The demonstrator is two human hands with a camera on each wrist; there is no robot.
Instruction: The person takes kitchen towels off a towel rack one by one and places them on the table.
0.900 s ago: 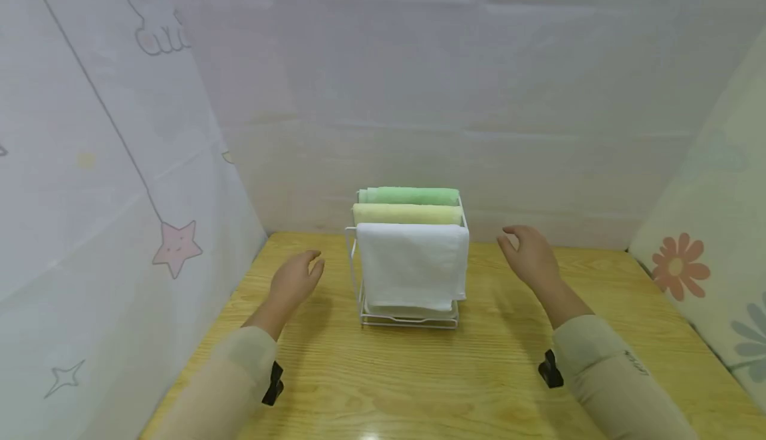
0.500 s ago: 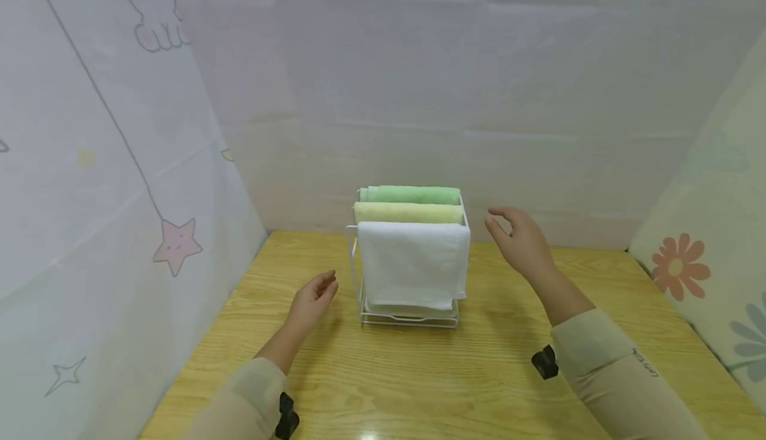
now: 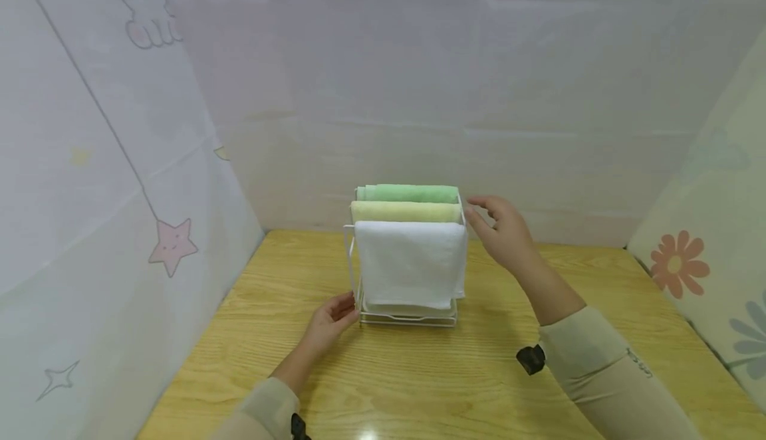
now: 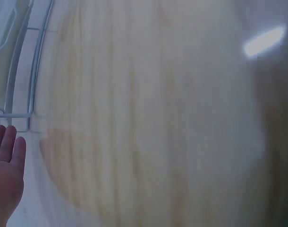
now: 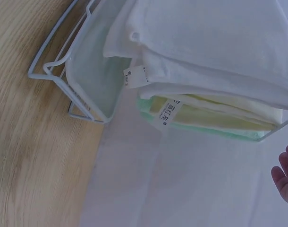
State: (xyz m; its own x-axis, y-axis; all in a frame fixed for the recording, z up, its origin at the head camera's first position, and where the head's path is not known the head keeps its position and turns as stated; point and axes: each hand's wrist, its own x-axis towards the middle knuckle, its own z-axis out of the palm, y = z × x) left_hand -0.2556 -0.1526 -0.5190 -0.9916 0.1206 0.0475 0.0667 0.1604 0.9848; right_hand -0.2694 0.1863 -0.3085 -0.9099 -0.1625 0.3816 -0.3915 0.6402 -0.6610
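Note:
A white wire rack stands on the wooden table. Draped over its bars, front to back, are a white towel, a yellow towel and a green towel. My left hand is at the rack's lower left corner, fingertips close to the frame; whether they touch it I cannot tell. Its fingers look extended in the left wrist view. Beside the rack's upper right side my right hand is raised, its fingers loosely bent and holding nothing. In the right wrist view it appears apart from the frame.
A pale tray sits in the rack's base under the towels. Patterned cloth walls the left side, and plain white cloth hangs behind the table. The wooden tabletop extends in front of the rack.
My left hand has moved right and toward me, down to the rack's lower left corner. My right hand has moved left and higher, close to the rack's top. Rack and towels stay put.

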